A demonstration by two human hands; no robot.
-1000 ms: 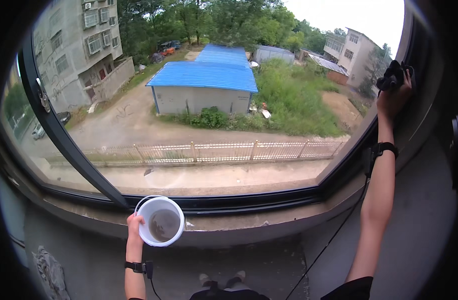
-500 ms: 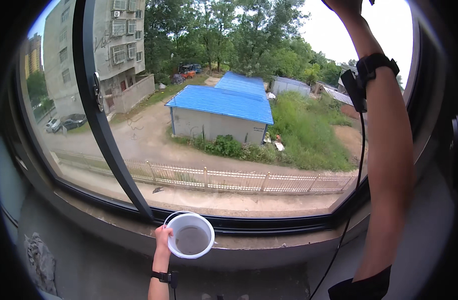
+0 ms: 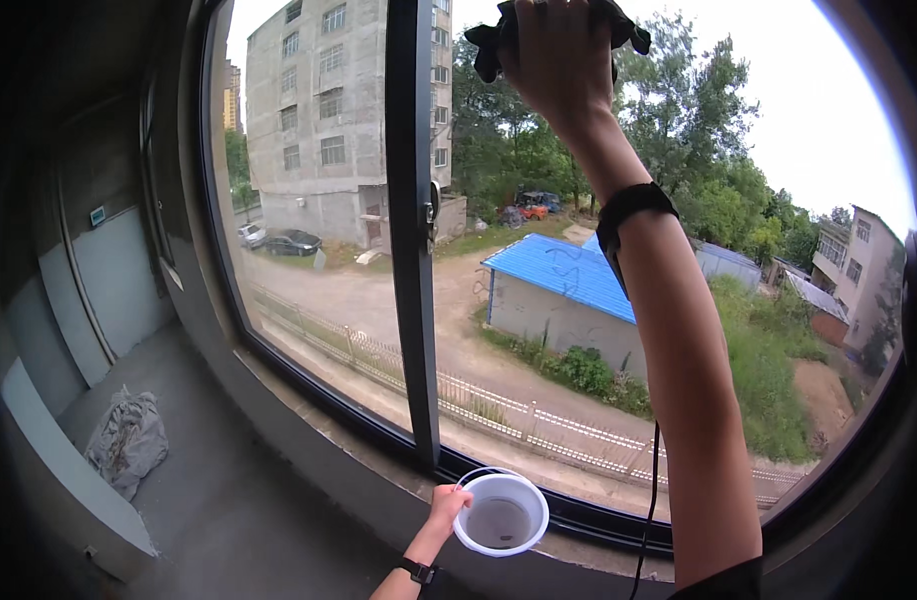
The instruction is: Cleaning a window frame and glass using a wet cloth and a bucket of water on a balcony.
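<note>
Head view: round white plastic bucket [image 3: 501, 513], crumpled dark cloth [image 3: 487, 45] against smooth glass [image 3: 539, 260].

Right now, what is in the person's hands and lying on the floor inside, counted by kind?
Cloth, pressed on the glass by the right hand: 1
White bucket, held by the left hand: 1
Grey sack on the floor: 1
Total: 3

Unfinished upper-floor room: bare concrete floor [image 3: 209, 500], raw sill [image 3: 379, 470], large dark-framed window [image 3: 411, 250], crumpled sack [image 3: 127, 440].
</note>
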